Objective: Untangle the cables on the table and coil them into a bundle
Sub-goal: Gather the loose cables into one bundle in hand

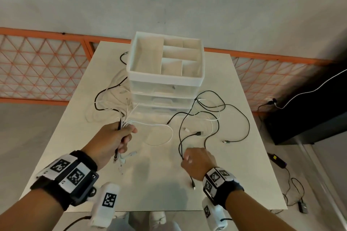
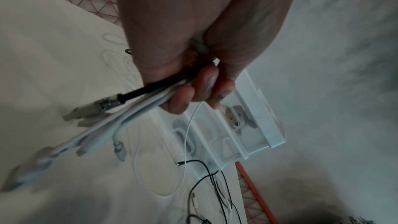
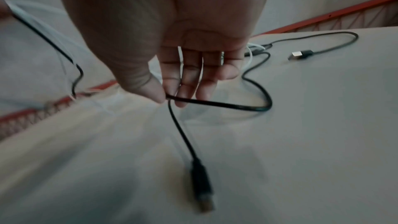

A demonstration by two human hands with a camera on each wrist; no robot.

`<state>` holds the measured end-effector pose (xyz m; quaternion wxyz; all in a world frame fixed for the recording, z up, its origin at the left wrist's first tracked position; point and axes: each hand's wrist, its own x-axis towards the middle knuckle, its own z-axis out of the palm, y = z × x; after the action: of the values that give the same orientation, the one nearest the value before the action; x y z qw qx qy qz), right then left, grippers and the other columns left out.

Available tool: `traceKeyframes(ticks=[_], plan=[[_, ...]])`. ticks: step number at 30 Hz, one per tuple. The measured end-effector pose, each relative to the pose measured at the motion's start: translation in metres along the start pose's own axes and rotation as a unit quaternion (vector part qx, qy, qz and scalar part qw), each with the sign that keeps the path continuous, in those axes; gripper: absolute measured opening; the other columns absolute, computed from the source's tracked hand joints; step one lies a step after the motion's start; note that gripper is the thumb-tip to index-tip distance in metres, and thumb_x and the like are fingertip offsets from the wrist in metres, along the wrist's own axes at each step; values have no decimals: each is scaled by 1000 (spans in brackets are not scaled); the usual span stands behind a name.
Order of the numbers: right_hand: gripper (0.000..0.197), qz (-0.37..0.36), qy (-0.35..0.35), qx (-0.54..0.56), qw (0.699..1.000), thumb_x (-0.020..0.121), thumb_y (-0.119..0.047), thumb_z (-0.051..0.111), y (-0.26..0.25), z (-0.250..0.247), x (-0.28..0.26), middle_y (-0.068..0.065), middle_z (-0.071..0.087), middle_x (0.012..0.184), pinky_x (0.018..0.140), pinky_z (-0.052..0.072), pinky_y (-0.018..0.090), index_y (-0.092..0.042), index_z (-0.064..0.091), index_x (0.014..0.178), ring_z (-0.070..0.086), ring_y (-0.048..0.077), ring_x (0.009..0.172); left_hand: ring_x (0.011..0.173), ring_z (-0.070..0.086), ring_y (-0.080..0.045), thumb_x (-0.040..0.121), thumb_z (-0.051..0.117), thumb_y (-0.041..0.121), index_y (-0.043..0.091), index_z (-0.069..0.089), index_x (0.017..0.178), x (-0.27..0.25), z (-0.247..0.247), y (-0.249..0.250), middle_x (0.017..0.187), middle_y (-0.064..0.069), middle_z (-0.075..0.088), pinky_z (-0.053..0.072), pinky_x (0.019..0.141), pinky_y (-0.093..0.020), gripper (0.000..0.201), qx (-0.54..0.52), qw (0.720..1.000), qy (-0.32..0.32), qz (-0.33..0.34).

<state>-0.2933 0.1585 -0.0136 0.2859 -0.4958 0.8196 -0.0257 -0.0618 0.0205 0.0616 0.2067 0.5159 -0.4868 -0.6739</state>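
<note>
**Gathering Cable Ends, One by One**

Left hand (image 1: 112, 138) wrapped tight round a bunch of cables (image 2: 137, 106), mostly white with one black. Held near the plugs, so the ends line up side by side and hang out below the fist. Probably done that way to keep the sorted ones together while the rest get picked free. Long white loops (image 1: 110, 99) trailing from the fist back over the surface (image 1: 150, 184), not coiled yet.

Right hand (image 1: 197, 159) pinching one black cable (image 3: 215, 103) between thumb and fingertips (image 3: 183, 94), other fingers loose. Plug (image 3: 202, 192) dangling just below the pinch. Held close to its end, likely so it can go over to the left fist next.

More black cables (image 1: 212, 110) lying crossed and looped on the right side of the surface, still mixed with thin white ones. Two loose plugs resting flat there. Lots of sorting left to do.

White drawer box (image 1: 165, 65) standing at the back. Open tray on top split into small parts, nothing seen inside them. Clear drawers below, with something white and rounded inside, too blurry to name.
</note>
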Motion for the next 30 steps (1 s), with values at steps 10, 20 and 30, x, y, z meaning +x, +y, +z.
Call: traceKeyframes(ticks=[10,20,30], plan=[[19,-251,57,177,950,97,-27,61,-65,-93,-22,-21,56,51,60,34,9,-23,76,86,55,-1,59,52,44,-17,99,50,18,1,64,106,-22,2,30,100,-13,76,36,57,-28,23,-86,992,-21,85],[16,-253,136,289,913,92,-29,69,-107,-131,-11,7,69,67,54,42,23,-19,80,86,49,12,52,54,33,-14,92,64,42,6,69,93,-19,-5,44,70,-2,55,31,53,-24,36,0,986,-102,130],[13,-215,142,296,920,89,-31,73,-111,-113,9,-2,60,55,53,41,18,-25,75,78,47,5,50,64,45,-15,91,63,41,24,65,69,-10,-33,53,68,-2,46,47,74,-35,28,-7,982,-48,183]])
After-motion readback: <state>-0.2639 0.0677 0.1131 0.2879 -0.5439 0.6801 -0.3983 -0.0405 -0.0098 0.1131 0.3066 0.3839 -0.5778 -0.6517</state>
